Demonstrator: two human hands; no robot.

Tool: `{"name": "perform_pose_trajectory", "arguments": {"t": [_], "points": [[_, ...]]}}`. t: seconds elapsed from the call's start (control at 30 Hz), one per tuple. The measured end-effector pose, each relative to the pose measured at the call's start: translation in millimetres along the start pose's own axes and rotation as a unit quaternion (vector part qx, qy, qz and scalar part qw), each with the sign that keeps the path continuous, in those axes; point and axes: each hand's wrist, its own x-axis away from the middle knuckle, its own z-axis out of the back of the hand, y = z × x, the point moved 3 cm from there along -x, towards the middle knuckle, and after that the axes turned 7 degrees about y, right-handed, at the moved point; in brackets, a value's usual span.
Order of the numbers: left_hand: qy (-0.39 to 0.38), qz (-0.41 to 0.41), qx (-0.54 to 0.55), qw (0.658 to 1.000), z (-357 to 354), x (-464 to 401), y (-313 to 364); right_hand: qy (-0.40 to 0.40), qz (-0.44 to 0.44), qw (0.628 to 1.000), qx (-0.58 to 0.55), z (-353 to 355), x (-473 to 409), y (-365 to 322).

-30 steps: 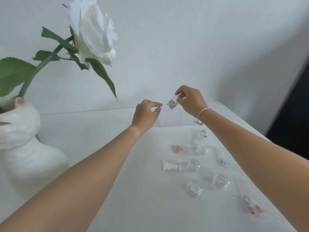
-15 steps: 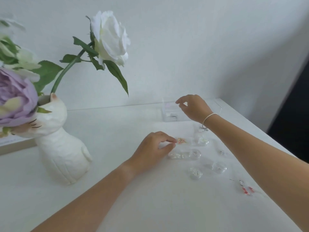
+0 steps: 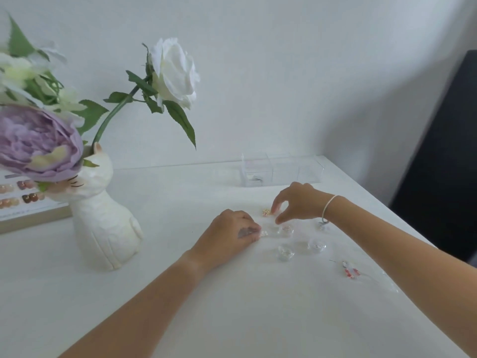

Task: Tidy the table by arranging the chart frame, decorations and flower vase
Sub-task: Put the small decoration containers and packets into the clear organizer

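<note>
A white table [image 3: 160, 293] against a plain white wall is your whole workspace, and the clutter sits on its right half. Your left hand [image 3: 232, 233] lies low on the surface with its fingers drawn together on a small clear packet [image 3: 263, 233]; whether you actually have it pinched or are only pressing on it I cannot tell. Your right hand [image 3: 296, 202] hovers with thumb and forefinger spread apart, poised over the gold-speckled packet [image 3: 266, 212] and holding nothing.

Close those two fingers on the packet's edge rather than its middle (thin film likely slips if you press it flat). The round clear pots [image 3: 286, 252] sit just beside your fingertips, so come down steeply to avoid knocking them. The clear acrylic box [image 3: 281, 171] at the back of the table looks the natural place for these decorations; carry one packet per hand and drop them in from above.

The cat-shaped flower vase [image 3: 103, 218] stands well apart on the left, with the chart frame [image 3: 25, 202] behind it, both out of your reach path.
</note>
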Motion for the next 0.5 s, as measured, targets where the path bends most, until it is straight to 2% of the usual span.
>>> {"name": "perform_pose_trajectory", "arguments": {"t": [0.5], "points": [[0.035,0.025,-0.014,0.999,5,-8,-2,0.055,0.031,0.997,0.043,-8,-12,-4]]}}
